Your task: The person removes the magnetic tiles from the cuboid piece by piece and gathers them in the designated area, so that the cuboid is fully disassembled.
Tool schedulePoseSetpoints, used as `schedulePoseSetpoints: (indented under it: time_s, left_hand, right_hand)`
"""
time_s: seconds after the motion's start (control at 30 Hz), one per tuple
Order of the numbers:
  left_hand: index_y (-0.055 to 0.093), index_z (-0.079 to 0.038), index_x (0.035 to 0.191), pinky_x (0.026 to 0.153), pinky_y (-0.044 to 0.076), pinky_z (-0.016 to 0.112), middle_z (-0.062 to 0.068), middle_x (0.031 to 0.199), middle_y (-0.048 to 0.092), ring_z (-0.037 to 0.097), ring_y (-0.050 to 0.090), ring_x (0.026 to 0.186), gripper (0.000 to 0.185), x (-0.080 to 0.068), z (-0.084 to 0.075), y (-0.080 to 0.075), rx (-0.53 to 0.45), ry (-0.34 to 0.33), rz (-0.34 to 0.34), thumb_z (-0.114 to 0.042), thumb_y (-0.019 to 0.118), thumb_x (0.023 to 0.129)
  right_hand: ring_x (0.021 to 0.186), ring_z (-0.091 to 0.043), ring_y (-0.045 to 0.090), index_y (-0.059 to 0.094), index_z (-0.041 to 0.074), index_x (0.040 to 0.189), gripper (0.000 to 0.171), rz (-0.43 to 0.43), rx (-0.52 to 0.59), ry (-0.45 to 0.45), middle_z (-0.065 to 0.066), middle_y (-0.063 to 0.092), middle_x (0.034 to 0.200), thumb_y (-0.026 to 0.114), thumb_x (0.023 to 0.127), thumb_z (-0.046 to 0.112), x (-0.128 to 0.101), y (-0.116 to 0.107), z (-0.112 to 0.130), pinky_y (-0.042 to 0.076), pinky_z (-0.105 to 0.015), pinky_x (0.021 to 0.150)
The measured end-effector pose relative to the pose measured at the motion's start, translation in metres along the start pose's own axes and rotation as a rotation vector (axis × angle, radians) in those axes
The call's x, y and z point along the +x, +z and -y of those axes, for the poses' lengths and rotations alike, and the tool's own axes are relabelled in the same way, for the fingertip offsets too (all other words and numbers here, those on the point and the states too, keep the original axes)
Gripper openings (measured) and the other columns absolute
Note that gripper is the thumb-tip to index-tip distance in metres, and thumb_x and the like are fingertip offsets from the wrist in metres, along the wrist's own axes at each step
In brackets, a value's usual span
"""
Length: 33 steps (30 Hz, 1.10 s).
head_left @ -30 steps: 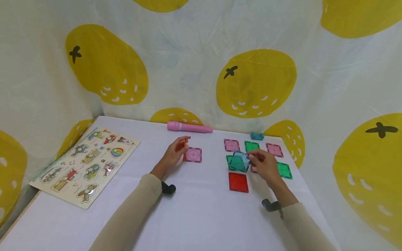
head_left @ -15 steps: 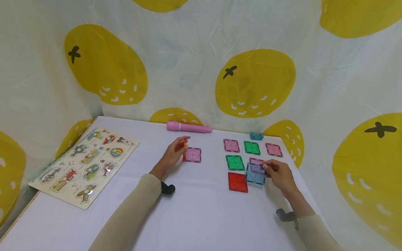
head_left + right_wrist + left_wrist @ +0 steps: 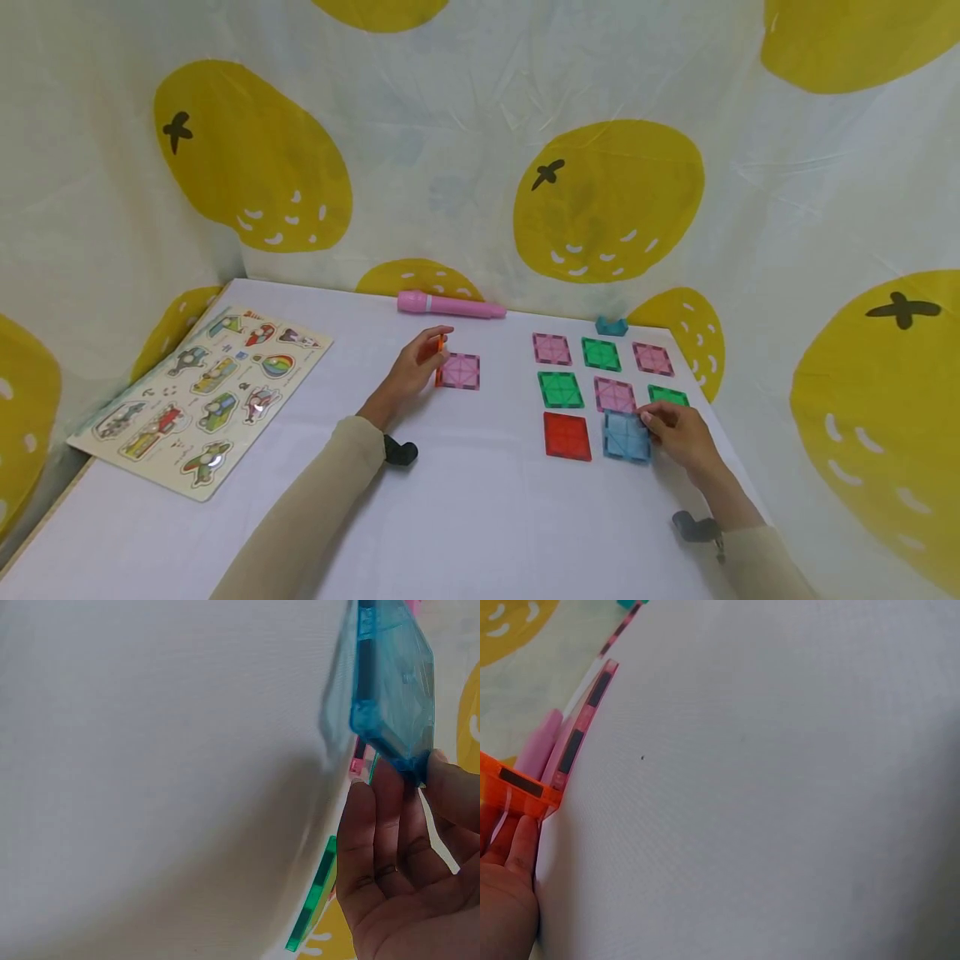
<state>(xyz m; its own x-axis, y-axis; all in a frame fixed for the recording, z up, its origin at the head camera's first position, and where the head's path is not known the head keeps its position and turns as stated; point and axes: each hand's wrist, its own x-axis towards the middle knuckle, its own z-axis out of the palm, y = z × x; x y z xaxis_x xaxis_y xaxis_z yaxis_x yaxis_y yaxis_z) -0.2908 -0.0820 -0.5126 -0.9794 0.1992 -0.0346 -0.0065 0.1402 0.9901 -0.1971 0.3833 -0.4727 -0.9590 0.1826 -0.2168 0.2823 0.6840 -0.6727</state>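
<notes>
My right hand [image 3: 678, 435] pinches a translucent blue square magnetic tile [image 3: 627, 438] by its far right corner. In the right wrist view the blue tile [image 3: 401, 682] tilts close over the table, thumb on one face and fingers on the other. To its left lies a red tile [image 3: 567, 437]; a pink tile [image 3: 615, 395] is just behind it. My left hand [image 3: 408, 368] holds an orange tile [image 3: 440, 373] on edge between thumb and fingers. Against that orange tile's right side lies a flat pink tile [image 3: 461, 372]. The left wrist view shows the orange tile [image 3: 517, 787] standing upright.
Behind the blue tile are green tiles [image 3: 560, 390] and more pink ones [image 3: 552, 349], laid in rows. A pink microphone-shaped toy [image 3: 450, 305] and a small teal piece [image 3: 611, 326] lie at the back edge. A picture puzzle board [image 3: 202, 400] lies on the left.
My right hand has carried the blue tile rightward and nearer, from over the green tile to beside the red one, and lowered it. My left hand stays in place.
</notes>
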Motion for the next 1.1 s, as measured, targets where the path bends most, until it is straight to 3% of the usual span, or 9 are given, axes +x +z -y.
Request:
schedulePoseSetpoints:
  time_s: [0.3,0.47,0.77,0.93,1.1]
  left_hand:
    - [0.053,-0.049,0.148,0.129,0.032,0.057,-0.001,0.166,0.042,0.030,0.038,0.156,0.045,0.000,0.000,0.003,0.001,-0.035,-0.012,-0.027,0.060,0.110]
    - [0.052,-0.048,0.148,0.129,0.032,0.057,0.001,0.168,0.041,0.031,0.038,0.156,0.045,0.000,-0.002,0.003,0.020,-0.010,-0.007,-0.026,0.059,0.110]
    - [0.052,-0.044,0.151,0.129,0.034,0.057,0.002,0.166,0.043,0.031,0.040,0.155,0.045,-0.001,-0.003,0.003,0.028,0.007,-0.004,-0.027,0.059,0.110]
    - [0.051,-0.041,0.153,0.129,0.032,0.058,0.003,0.167,0.042,0.032,0.038,0.156,0.046,-0.003,-0.004,0.001,0.031,0.007,0.011,-0.025,0.058,0.110]
    - [0.049,-0.042,0.154,0.129,0.031,0.060,0.006,0.168,0.042,0.032,0.039,0.156,0.047,-0.005,-0.009,-0.007,0.084,0.010,0.065,-0.030,0.059,0.110]
  right_hand:
    - [0.098,-0.027,0.059,0.073,0.005,0.129,0.030,-0.027,-0.139,-0.004,-0.017,0.072,0.117,0.066,0.107,0.024,0.005,0.004,-0.008,0.054,-0.020,0.073]
    - [0.096,-0.028,0.059,0.074,0.004,0.126,0.031,-0.052,-0.211,-0.032,-0.017,0.074,0.112,0.069,0.105,0.026,0.004,0.004,-0.008,0.054,-0.024,0.073]
    - [0.093,-0.028,0.061,0.075,0.003,0.121,0.034,-0.083,-0.222,-0.035,-0.016,0.074,0.107,0.068,0.105,0.032,-0.004,0.007,0.002,0.055,-0.026,0.074]
    - [0.095,-0.027,0.063,0.075,0.007,0.120,0.031,-0.161,-0.226,-0.112,-0.016,0.074,0.114,0.068,0.105,0.034,-0.005,0.018,0.012,0.059,-0.028,0.079]
    - [0.095,-0.026,0.064,0.075,0.010,0.119,0.027,-0.204,-0.188,-0.194,-0.012,0.075,0.110,0.068,0.105,0.032,-0.003,0.030,0.030,0.058,-0.020,0.078]
